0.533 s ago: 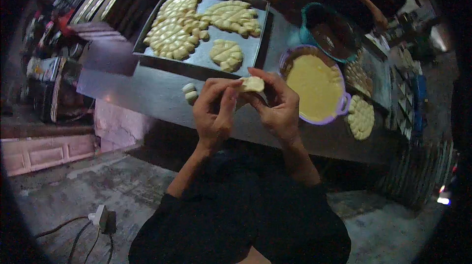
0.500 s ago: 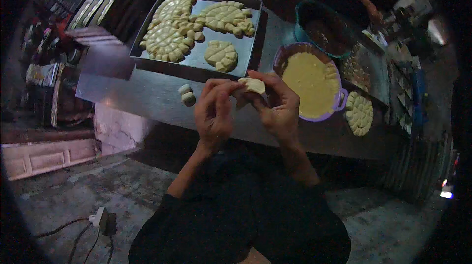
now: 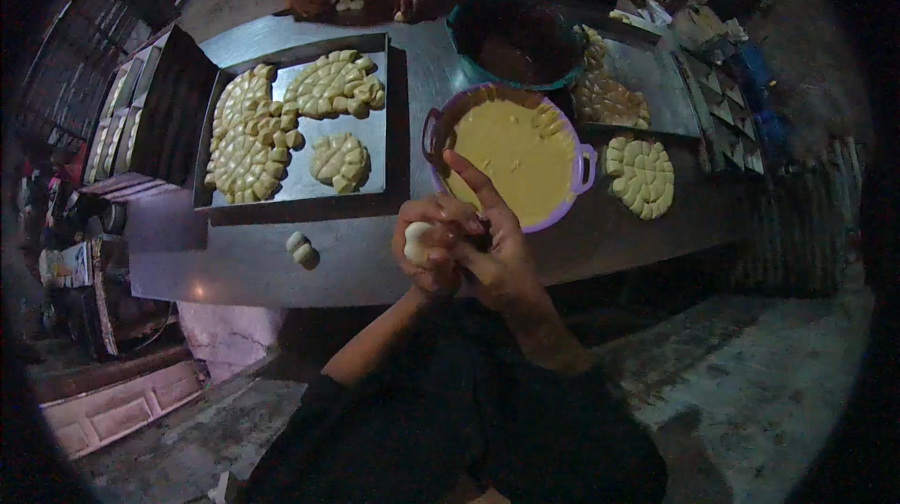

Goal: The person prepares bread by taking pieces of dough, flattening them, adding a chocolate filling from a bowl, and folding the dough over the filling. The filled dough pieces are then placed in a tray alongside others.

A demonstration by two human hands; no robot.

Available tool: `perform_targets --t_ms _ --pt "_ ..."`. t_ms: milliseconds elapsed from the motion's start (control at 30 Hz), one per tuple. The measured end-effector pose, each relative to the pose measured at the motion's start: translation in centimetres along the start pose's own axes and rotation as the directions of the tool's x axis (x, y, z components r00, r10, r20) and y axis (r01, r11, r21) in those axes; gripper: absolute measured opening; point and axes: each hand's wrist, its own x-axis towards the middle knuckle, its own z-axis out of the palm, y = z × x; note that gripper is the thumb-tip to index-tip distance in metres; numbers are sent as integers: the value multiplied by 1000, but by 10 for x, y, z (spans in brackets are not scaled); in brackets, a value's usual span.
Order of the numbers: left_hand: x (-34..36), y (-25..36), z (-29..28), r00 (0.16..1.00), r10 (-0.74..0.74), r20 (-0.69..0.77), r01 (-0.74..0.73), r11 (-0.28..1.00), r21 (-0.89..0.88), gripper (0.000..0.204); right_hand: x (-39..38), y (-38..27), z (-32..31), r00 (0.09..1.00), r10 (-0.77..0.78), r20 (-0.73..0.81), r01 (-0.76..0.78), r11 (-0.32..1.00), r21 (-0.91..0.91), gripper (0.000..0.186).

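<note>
The left hand (image 3: 429,255) is curling its fingers around a small dough lump (image 3: 416,243), and a round, pale bit is peeking out on the left side of the fist. The right hand (image 3: 504,265) is touching the left one from the right side. Its pointing finger is sticking up and away, and its other fingers are bending in close to the left hand. I cannot tell if the right hand is gripping any dough, because the fingers are covering each other there. The dough lump is sitting in the left hand, over the near part of the counter (image 3: 361,265).

Just past the hands, a purple tub (image 3: 562,209) is holding a smooth yellow mix (image 3: 516,157). Behind it, a teal tub (image 3: 544,86) is standing with something dark inside. To the left, a big metal tray (image 3: 377,155) is carrying flat, bumpy dough shapes (image 3: 247,166) cut by lines. Two little dough pieces (image 3: 300,249) are lying side by side between the tray and the near edge. On the right, a round dough shape (image 3: 641,176) is resting beside the purple tub, near another tray (image 3: 661,96) with more dough in it. Across the counter, a co-worker's hand (image 3: 405,5) is reaching down to a small pale piece
</note>
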Motion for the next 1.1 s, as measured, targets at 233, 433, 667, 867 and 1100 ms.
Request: perform_targets --t_ms 233,433,667,867,1100 --pt "51 -23 -66 911 -413 -9 404 885 230 53 122 2 -69 994 -39 -103 -3 925 -379 32" --pt "79 -23 -116 691 -721 -48 715 674 187 23 267 32 -188 998 -36 -43 -44 -30 -999 46" --pt "117 -35 -159 672 -737 -67 735 655 175 23 302 46 -206 921 238 -308 -340 107 -934 62" --pt "126 -46 -145 659 -749 -67 752 655 72 28 261 30 -155 869 267 -416 -482 646 -592 45" --pt "135 8 -105 397 -909 -128 758 403 -513 42 177 33 -7 983 161 -92 -173 972 -157 47"
